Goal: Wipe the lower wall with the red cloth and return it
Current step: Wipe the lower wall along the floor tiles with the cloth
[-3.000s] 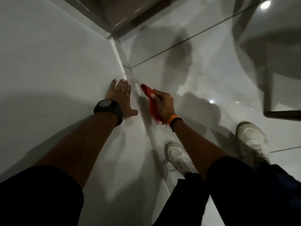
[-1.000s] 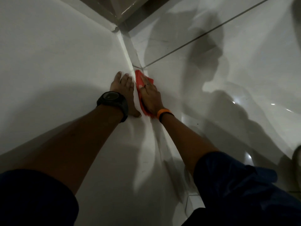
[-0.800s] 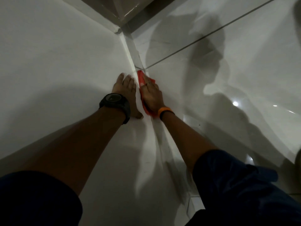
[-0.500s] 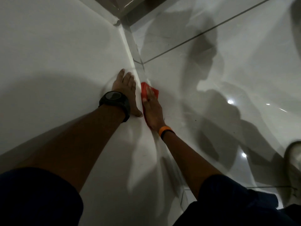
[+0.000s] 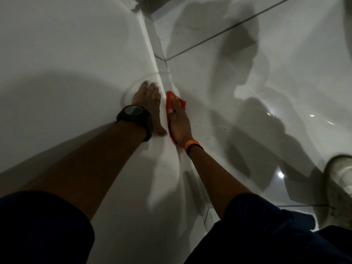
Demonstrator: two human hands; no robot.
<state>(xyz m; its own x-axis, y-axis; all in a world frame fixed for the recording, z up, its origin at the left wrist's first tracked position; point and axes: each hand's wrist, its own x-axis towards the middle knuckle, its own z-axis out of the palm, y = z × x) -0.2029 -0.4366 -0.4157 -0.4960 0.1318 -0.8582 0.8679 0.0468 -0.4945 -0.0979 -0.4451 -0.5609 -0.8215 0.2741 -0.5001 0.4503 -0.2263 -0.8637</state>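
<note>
I am pressing my flattened right hand (image 5: 179, 121) onto the red cloth (image 5: 169, 103) against the wall base (image 5: 162, 73), while bracing my left hand (image 5: 149, 103), fingers extended, flat on the wall (image 5: 76, 54).

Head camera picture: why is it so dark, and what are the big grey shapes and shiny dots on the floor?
Head view: dim light; the grey shapes are shadows and reflections on the glossy floor; the dots are lamp glare; the shoe is blurred, and the straight grout lines bend from the wide lens.
</note>
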